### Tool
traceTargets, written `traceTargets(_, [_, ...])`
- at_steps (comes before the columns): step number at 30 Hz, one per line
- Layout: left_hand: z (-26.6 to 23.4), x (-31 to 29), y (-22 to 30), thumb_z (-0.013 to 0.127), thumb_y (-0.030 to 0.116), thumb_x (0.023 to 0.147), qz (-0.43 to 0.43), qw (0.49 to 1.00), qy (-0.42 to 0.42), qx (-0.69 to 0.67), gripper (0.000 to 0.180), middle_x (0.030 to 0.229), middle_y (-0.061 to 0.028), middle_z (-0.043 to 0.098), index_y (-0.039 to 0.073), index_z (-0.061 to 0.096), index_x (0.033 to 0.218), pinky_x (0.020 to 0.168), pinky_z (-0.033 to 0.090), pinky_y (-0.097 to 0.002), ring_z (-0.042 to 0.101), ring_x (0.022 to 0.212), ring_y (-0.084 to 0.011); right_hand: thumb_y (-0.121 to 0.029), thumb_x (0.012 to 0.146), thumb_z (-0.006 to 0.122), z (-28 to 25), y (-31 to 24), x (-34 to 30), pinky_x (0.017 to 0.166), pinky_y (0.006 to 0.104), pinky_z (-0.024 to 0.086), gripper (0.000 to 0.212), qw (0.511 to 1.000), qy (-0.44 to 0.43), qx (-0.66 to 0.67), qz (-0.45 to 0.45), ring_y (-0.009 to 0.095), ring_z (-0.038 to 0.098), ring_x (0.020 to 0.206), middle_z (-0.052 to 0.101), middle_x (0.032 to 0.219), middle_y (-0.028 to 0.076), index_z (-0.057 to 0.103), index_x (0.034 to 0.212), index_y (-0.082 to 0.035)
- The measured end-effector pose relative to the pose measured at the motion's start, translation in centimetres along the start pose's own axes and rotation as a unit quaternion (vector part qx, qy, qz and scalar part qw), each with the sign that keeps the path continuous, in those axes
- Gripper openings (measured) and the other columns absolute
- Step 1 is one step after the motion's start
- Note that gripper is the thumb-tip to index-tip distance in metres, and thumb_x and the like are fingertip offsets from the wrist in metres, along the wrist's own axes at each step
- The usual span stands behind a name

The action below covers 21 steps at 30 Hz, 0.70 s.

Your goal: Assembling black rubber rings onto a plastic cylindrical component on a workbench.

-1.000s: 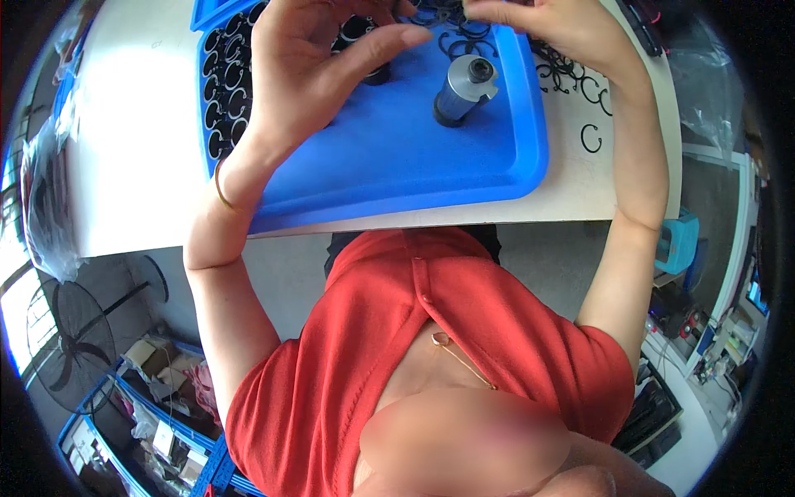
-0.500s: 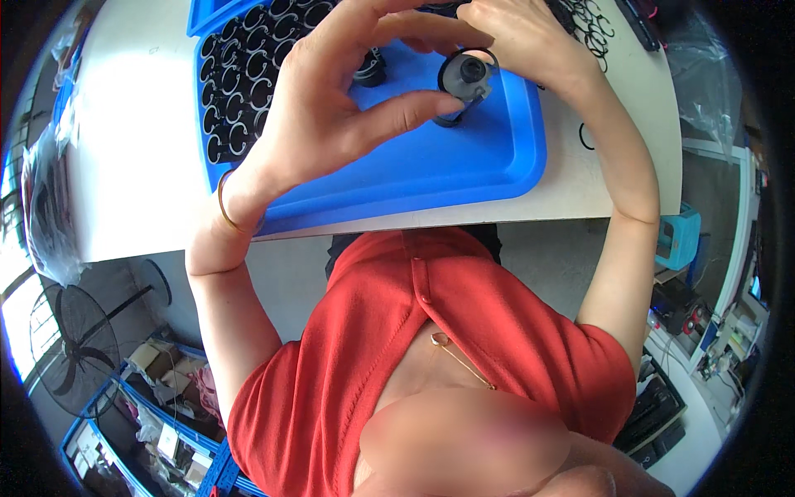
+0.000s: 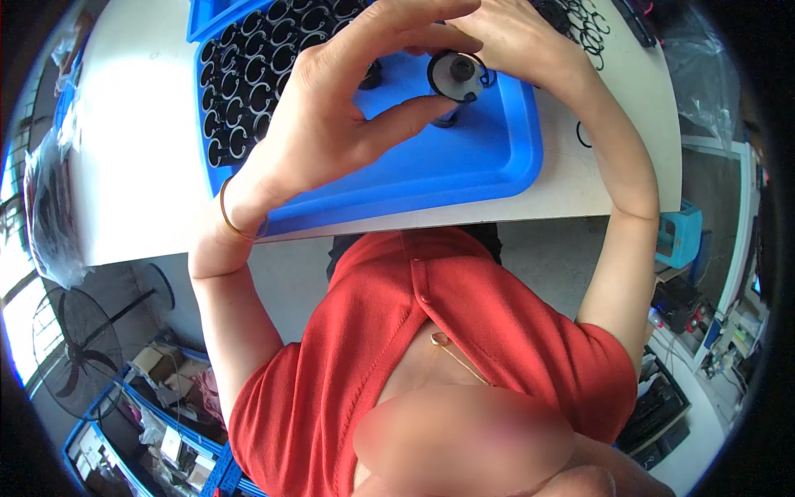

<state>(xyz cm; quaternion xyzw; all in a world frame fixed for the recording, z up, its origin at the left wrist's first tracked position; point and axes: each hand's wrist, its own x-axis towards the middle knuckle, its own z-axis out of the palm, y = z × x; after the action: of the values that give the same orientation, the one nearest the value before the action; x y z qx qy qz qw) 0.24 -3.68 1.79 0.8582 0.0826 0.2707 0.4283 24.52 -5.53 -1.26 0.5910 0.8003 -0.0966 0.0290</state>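
My left hand (image 3: pixel 319 108) has its thumb and fingers closed around a cylindrical part with a round grey end (image 3: pixel 455 86) and a dark knob in its middle. Along that end's rim runs a thin black ring (image 3: pixel 430 76), with a small looped piece at the right side. My right hand (image 3: pixel 517 41) is bent in close behind the part; its fingertips are mostly hidden, so what they grip does not show. Both hands are over the blue tray (image 3: pixel 464 172). On its left side stand several black cylinders (image 3: pixel 236 83) in rows, with ring-shaped clips on their tops.
Black open rings (image 3: pixel 588 33) lie in a loose pile on the white table (image 3: pixel 141 166), right of the tray. A single black ring (image 3: pixel 582 137) lies nearer. Clear plastic bags (image 3: pixel 54 207) hang at the left edge. A fan (image 3: pixel 79 352) stands at lower left.
The part has shifted slightly left and tilted, its grey end turning more toward me. The black ring sits closer around that end, its looped piece now at the right. My hands moved slightly left.
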Motion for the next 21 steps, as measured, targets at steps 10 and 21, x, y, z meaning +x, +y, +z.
traceTargets(10, [-0.9,0.3,0.1,0.081,0.001,0.085,-0.047,0.998,-0.040,0.020,0.076,0.132,-0.0195,0.067,-0.001,0.044,0.151,0.101,0.054,-0.0399,0.068,0.120,-0.0296,-0.023,0.078,0.083,-0.3,0.8,-0.2,0.081,0.0446,0.054,0.032,0.998,-0.011,0.061,-0.028,0.034,0.072,0.096,0.074,0.095,0.015,0.071,0.099,-0.002])
traceTargets(21, [-1.0,0.2,-1.9,0.087,0.010,0.083,0.049,0.998,0.022,0.029,0.071,0.134,-0.0187,0.064,-0.002,0.052,0.143,0.104,0.052,-0.0391,0.064,0.123,-0.0279,-0.019,0.078,0.083,-1.0,0.3,-0.1,0.077,0.0438,0.052,0.029,0.996,-0.067,0.052,-0.026,0.031,0.072,0.094,0.073,0.093,0.013,0.066,0.095,-0.003])
